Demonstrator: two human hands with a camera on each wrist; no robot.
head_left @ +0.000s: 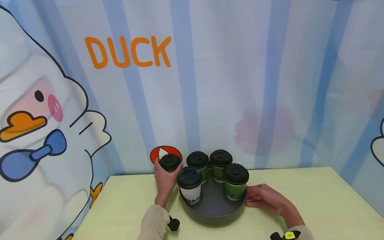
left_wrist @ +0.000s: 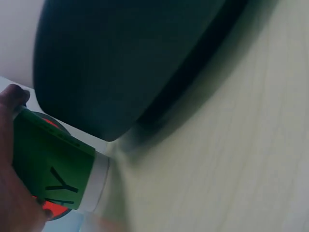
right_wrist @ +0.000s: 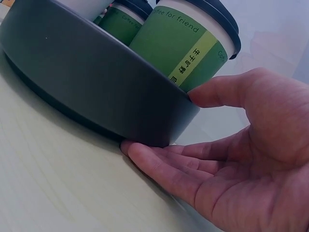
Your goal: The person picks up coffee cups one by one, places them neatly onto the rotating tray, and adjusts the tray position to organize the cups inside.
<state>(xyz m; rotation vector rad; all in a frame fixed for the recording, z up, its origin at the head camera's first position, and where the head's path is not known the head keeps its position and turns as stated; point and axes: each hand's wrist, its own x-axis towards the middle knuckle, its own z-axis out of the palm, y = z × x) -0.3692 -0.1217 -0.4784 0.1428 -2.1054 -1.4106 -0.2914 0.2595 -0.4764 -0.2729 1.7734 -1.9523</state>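
My left hand (head_left: 166,180) grips a green paper coffee cup (left_wrist: 53,159) with a black lid, left of the round dark grey tray (head_left: 214,210). In the left wrist view this cup's white base shows close over the table. At the tray's right side, my right hand (head_left: 265,199) holds its edge, thumb at the rim and fingers under the wall. On the tray stand a white lidded cup (head_left: 191,195) at the front left, a green lidded cup (head_left: 235,190) at the right, and two more green cups, one at back left (head_left: 198,161) and one at back centre (head_left: 220,160).
The pale yellow table (head_left: 300,193) ends at a hanging cloth backdrop (head_left: 222,83) printed with stripes and a duck. A red and white printed oval (head_left: 155,154) on the backdrop shows behind my left hand.
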